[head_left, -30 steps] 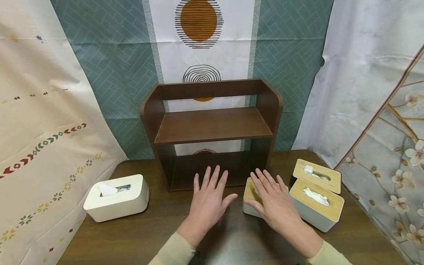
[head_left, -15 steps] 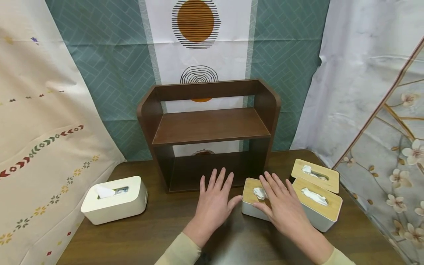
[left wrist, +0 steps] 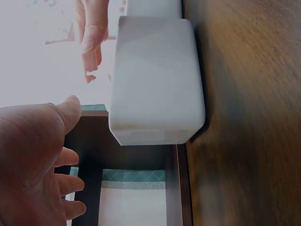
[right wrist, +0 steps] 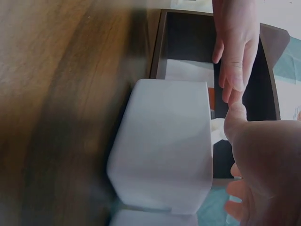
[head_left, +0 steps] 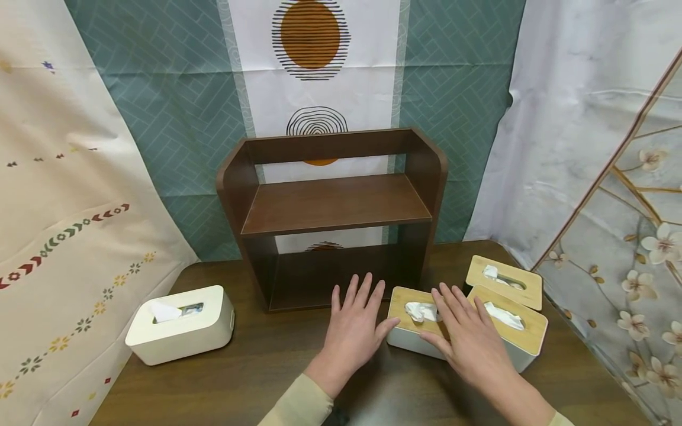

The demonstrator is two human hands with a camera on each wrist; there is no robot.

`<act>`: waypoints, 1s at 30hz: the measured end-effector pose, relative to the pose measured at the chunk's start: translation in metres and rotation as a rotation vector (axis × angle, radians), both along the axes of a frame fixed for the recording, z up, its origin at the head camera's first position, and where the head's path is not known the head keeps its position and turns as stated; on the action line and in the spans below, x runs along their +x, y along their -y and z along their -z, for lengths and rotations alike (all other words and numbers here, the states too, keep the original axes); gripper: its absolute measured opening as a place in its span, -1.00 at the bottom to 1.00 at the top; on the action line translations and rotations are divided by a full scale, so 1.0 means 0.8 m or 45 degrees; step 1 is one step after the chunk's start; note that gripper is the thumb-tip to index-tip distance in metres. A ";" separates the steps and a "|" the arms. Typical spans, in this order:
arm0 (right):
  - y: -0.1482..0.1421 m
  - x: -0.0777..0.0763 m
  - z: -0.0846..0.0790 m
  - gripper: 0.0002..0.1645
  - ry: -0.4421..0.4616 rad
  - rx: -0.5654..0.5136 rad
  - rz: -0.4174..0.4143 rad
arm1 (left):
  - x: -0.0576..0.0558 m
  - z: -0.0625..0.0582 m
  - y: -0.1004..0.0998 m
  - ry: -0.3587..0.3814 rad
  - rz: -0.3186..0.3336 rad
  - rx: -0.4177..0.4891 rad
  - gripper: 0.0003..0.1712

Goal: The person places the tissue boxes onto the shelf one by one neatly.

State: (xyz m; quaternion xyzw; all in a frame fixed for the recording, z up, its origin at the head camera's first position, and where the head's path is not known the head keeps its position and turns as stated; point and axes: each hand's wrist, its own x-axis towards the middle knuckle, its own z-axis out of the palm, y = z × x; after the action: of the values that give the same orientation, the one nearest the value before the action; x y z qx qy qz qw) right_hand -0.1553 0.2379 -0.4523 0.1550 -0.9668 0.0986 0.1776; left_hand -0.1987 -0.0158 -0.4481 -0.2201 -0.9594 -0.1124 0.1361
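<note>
Lid nearest left hand, head view only

Left hand and right hand now sit farther right in head frame, baring tissue on lower-right wood-topped box.

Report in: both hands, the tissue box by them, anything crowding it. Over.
Left hand open, empty; right hand open, above wood-topped tissue box. Box on table, tissue poking out. Second wood-topped box crowds its right side.
</note>
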 end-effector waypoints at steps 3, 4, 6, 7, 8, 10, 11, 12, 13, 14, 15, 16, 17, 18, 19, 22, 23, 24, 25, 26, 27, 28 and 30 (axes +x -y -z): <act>-0.005 0.002 0.004 0.08 -0.024 0.002 0.002 | 0.000 0.001 -0.003 0.007 0.001 0.009 -0.10; -0.007 0.003 0.005 0.08 -0.034 0.003 0.002 | 0.000 0.002 -0.004 0.009 0.001 0.008 -0.10; -0.010 0.005 0.007 0.08 -0.045 0.008 0.002 | 0.000 0.004 -0.006 0.010 -0.001 0.005 -0.09; -0.011 0.006 0.008 0.07 -0.047 0.008 0.004 | 0.000 0.005 -0.006 0.006 0.000 0.006 -0.08; -0.012 0.007 0.009 0.07 -0.051 0.012 0.003 | 0.001 0.006 -0.007 0.007 0.001 0.006 -0.08; -0.013 0.010 0.010 0.06 -0.035 0.017 0.009 | 0.001 0.009 -0.010 0.004 0.006 0.006 -0.08; -0.014 0.011 0.010 0.05 -0.023 0.017 0.013 | 0.001 0.010 -0.011 0.004 0.010 0.008 -0.08; -0.015 0.012 0.011 0.04 -0.009 0.017 0.019 | 0.001 0.011 -0.013 0.004 0.015 0.015 -0.08; -0.016 0.014 0.011 0.04 0.003 0.016 0.025 | 0.000 0.012 -0.014 0.006 0.019 0.017 -0.08; -0.017 0.014 0.012 0.04 0.013 0.016 0.032 | 0.000 0.013 -0.015 0.011 0.024 0.016 -0.08; -0.018 0.016 0.012 0.04 0.024 0.015 0.040 | 0.000 0.013 -0.017 0.014 0.027 0.017 -0.08; -0.020 0.017 0.013 0.04 0.027 0.013 0.045 | 0.000 0.014 -0.018 0.022 0.030 0.018 -0.08; -0.021 0.018 0.014 0.04 0.029 0.009 0.048 | -0.001 0.015 -0.019 0.026 0.034 0.023 -0.08; -0.023 0.018 0.015 0.04 0.025 0.008 0.051 | -0.001 0.015 -0.020 0.028 0.037 0.030 -0.08; -0.024 0.019 0.017 0.05 0.013 0.007 0.051 | -0.001 0.016 -0.021 0.034 0.038 0.029 -0.08; -0.030 0.021 0.022 0.04 -0.031 0.007 0.047 | -0.001 0.018 -0.024 0.035 0.046 0.042 -0.10; -0.032 0.021 0.024 0.04 -0.045 0.008 0.045 | -0.001 0.018 -0.025 0.034 0.050 0.048 -0.10; -0.033 0.021 0.025 0.04 -0.060 0.010 0.043 | -0.001 0.019 -0.026 0.035 0.052 0.047 -0.11; -0.034 0.021 0.027 0.04 -0.071 0.013 0.041 | -0.002 0.020 -0.026 0.039 0.052 0.043 -0.11; -0.035 0.022 0.028 0.04 -0.075 0.015 0.041 | -0.002 0.020 -0.026 0.041 0.054 0.044 -0.11; -0.036 0.022 0.029 0.05 -0.076 0.016 0.040 | -0.002 0.020 -0.027 0.046 0.053 0.041 -0.11; -0.037 0.023 0.030 0.05 -0.076 0.017 0.042 | -0.002 0.020 -0.027 0.046 0.055 0.043 -0.11; -0.038 0.023 0.030 0.05 -0.069 0.023 0.047 | -0.002 0.021 -0.028 0.063 0.054 0.040 -0.11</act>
State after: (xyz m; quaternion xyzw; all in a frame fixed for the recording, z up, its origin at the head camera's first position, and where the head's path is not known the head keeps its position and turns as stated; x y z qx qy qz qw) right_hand -0.1365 0.2683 -0.4765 0.1415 -0.9652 0.0822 0.2041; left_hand -0.2002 0.0064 -0.4652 -0.2355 -0.9557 -0.1356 0.1133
